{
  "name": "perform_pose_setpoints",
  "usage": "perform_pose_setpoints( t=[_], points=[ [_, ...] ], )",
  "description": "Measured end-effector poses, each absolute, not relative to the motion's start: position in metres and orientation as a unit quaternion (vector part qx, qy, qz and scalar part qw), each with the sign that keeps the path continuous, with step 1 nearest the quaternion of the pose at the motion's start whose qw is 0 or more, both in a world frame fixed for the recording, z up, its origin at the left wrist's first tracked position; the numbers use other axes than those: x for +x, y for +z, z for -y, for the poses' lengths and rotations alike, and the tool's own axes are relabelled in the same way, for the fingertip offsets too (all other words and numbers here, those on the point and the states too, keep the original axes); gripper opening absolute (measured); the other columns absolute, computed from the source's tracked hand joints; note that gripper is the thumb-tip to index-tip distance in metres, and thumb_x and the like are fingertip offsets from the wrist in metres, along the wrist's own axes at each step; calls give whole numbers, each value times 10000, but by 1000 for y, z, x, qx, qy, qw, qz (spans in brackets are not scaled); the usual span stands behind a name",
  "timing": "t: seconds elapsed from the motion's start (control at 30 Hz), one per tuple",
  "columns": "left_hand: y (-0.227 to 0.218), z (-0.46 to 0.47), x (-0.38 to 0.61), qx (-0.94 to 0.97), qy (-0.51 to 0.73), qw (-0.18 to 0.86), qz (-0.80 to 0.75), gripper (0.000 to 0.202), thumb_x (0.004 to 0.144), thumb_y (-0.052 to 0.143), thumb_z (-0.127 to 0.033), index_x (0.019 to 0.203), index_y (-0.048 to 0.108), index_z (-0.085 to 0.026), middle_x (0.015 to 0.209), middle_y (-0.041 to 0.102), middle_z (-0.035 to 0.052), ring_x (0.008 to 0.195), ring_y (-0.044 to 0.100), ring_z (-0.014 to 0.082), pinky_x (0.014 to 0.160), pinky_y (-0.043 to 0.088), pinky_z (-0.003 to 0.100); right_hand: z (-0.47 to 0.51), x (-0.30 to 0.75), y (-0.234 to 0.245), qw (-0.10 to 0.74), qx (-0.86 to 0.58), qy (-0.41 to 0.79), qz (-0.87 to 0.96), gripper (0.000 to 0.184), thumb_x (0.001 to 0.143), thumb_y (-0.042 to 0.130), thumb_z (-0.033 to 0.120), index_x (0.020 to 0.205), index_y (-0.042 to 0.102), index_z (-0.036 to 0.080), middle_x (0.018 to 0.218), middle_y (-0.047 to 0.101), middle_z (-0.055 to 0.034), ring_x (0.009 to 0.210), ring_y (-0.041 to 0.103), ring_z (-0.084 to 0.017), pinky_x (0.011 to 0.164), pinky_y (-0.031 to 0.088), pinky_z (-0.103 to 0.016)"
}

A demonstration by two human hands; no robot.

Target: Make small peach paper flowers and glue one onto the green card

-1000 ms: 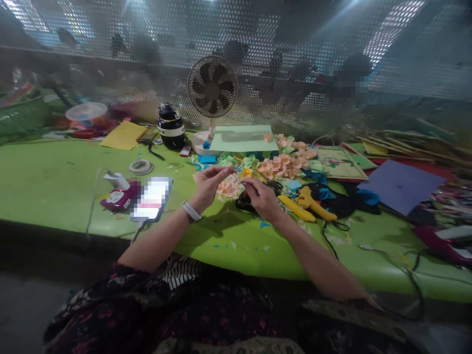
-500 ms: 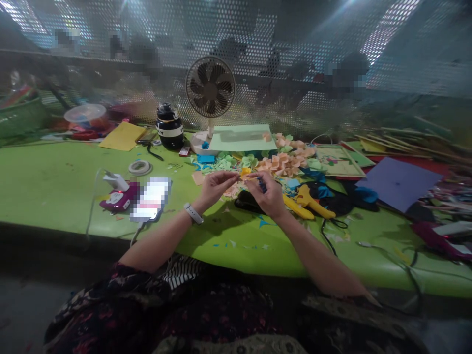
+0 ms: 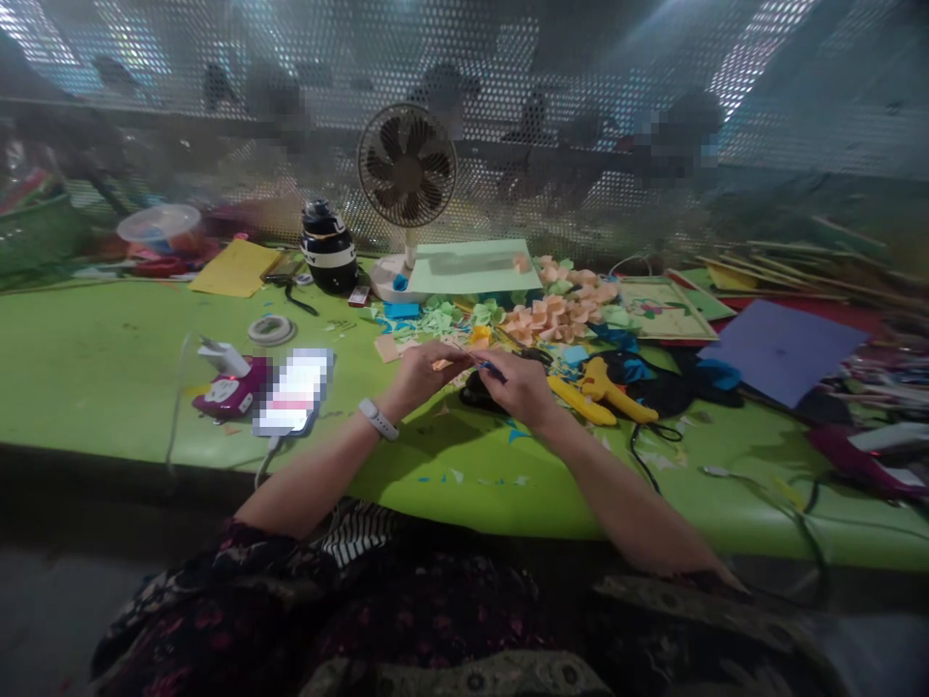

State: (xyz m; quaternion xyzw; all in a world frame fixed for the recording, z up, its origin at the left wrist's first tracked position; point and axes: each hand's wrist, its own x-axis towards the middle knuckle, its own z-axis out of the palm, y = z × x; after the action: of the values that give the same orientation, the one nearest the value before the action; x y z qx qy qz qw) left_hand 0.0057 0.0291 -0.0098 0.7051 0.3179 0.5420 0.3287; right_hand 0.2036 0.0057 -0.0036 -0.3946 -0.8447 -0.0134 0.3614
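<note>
My left hand, with a white watch on the wrist, and my right hand meet at the fingertips above the green table. The left fingers are pinched together; what lies between them is too small to make out. A small dark blue thing shows in the closed fingers of my right hand, mostly hidden. Just beyond the fingertips is a yellow paper piece. Folded peach paper flowers and light green paper pieces are heaped behind it. A black object lies partly hidden beneath my hands.
A yellow glue gun lies right of my hands, its cord trailing forward. A fan and a black jug stand at the back. Left are a tape roll and a phone; right, a purple sheet.
My hands have drawn closer together, and the right hand has turned and shifted left so its fingertips meet the left ones. The dark blue thing is now more covered. The view has moved slightly.
</note>
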Motion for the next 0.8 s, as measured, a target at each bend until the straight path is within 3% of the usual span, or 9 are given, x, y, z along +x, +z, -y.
perform_pose_setpoints(
  t=[0.2, 0.43, 0.6, 0.8],
  points=[
    [-13, -34, 2, 743, 518, 293, -304, 177, 769, 801, -425, 838, 807, -263, 834, 778, 73, 772, 708, 206, 776, 534, 345, -11, 207, -5, 320, -408, -2, 855, 309, 924, 514, 193, 1168, 703, 194, 1170, 757, -110, 1063, 726, -245, 901, 568, -365],
    [-9, -32, 0, 745, 514, 299, -303, 103, 754, 816, -353, 818, 804, -273, 816, 779, 61, 749, 702, 198, 749, 529, 337, -8, 206, -1, 333, -415, -1, 847, 283, 941, 502, 246, 1132, 706, 202, 1116, 769, -98, 1014, 728, -240, 873, 557, -347],
    [6, -36, -9, 642, 615, 304, -343, 155, 743, 823, -367, 801, 786, -228, 836, 778, 63, 793, 699, 185, 796, 545, 334, -3, 201, 9, 359, -451, 22, 817, 272, 966, 510, 365, 1056, 707, 200, 1006, 774, -97, 886, 717, -241, 787, 526, -337],
    [10, -52, -19, 512, 705, 369, -324, 245, 743, 822, -391, 840, 751, -177, 820, 768, 59, 777, 715, 150, 788, 575, 308, 6, 197, 13, 144, -414, 33, 898, 186, 923, 589, 337, 876, 702, 196, 796, 742, -66, 673, 644, -196, 575, 364, -281]
  ],
)
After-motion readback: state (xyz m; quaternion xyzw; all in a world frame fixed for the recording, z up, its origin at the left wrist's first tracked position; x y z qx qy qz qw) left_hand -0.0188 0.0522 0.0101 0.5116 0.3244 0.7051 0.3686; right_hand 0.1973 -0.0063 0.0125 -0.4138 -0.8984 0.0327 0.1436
